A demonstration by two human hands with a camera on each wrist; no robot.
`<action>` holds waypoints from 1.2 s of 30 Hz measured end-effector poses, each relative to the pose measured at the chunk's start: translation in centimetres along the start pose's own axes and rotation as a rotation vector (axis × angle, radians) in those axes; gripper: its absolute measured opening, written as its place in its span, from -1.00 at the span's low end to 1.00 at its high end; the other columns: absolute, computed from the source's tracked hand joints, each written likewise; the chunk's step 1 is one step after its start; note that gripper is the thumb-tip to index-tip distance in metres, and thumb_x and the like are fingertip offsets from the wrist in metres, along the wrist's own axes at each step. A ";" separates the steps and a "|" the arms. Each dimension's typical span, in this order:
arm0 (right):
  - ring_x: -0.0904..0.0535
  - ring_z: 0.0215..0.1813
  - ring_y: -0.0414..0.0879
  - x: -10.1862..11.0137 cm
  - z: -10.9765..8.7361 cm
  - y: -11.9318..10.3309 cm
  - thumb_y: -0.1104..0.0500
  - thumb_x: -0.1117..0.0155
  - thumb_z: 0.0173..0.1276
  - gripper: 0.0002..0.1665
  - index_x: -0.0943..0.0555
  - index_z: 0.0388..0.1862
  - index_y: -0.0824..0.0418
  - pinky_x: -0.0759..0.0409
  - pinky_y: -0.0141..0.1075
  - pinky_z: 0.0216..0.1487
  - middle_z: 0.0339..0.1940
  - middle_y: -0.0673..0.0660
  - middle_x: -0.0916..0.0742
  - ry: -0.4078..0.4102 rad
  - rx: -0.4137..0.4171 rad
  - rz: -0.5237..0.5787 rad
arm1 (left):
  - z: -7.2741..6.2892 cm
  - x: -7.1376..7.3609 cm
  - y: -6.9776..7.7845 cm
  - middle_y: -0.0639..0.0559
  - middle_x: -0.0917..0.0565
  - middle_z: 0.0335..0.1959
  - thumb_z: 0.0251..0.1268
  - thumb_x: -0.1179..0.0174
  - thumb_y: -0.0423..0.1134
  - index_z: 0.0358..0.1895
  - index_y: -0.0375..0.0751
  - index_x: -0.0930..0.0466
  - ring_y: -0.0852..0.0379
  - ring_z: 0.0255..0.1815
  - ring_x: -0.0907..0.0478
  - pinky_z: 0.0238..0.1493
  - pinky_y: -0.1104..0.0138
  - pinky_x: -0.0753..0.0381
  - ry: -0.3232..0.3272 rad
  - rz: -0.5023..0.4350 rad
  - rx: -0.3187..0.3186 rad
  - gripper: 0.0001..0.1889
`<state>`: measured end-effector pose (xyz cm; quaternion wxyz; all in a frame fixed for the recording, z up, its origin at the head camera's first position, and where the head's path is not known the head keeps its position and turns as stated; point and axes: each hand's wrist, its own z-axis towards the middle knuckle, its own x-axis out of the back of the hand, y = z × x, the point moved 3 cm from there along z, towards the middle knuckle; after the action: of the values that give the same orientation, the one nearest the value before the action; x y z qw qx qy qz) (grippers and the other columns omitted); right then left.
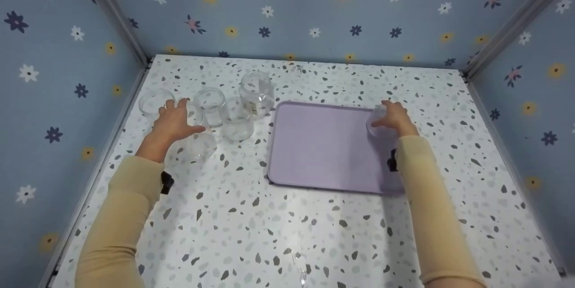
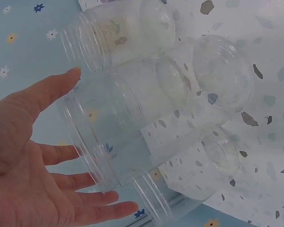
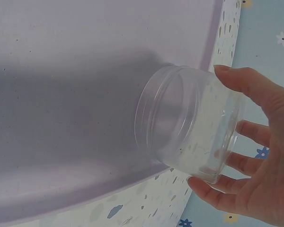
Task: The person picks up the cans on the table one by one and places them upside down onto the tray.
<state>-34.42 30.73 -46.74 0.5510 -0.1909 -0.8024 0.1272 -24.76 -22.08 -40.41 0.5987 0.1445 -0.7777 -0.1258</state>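
Several clear plastic jars stand grouped at the table's left, among them a taller one (image 1: 257, 88) at the back and one (image 1: 200, 144) nearest me. My left hand (image 1: 173, 119) hovers spread over this group. In the left wrist view its fingers (image 2: 92, 142) are straight beside the threaded mouth of a jar (image 2: 128, 118) and hold nothing. My right hand (image 1: 391, 117) grips another clear jar (image 1: 379, 128) at the right edge of a lilac tray (image 1: 323, 144). In the right wrist view the thumb and fingers (image 3: 213, 127) wrap this jar's (image 3: 180, 118) base end, and its open mouth faces the tray (image 3: 85, 71).
The speckled white tabletop (image 1: 278, 234) is boxed in by blue flowered walls (image 1: 314, 14) at the back and on both sides. Apart from the held jar, nothing lies on the tray. Bare table stretches in front of the tray and jars.
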 end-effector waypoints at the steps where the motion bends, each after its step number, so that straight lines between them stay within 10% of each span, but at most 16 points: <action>1: 0.10 0.29 0.39 0.0 0.0 0.0 0.08 -0.38 -0.02 0.05 -0.03 0.37 0.28 0.01 0.23 0.17 0.31 0.49 -0.03 0.000 0.006 -0.003 | 0.0 0.1 0.0 -0.59 0.11 0.21 0.11 -0.17 -0.06 0.29 -0.54 0.15 -0.49 0.19 0.11 -0.03 -0.23 -0.18 -0.001 0.001 0.000 -0.11; 36: 0.02 0.26 0.40 0.3 -0.8 0.1 -0.07 -0.36 -0.01 0.08 -0.03 0.35 0.34 -0.05 0.20 0.16 0.26 0.52 -0.09 0.029 0.095 -0.044 | -1.8 2.3 1.6 -0.60 -0.06 0.10 -0.05 -0.26 0.08 0.22 -0.57 -0.07 -0.46 0.04 -0.13 -0.12 -0.17 -0.29 0.148 0.066 -0.048 -0.07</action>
<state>-33.80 30.93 -46.22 0.5738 -0.1488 -0.7913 0.1500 -23.66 -21.55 -37.31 0.6617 0.1134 -0.7324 -0.1136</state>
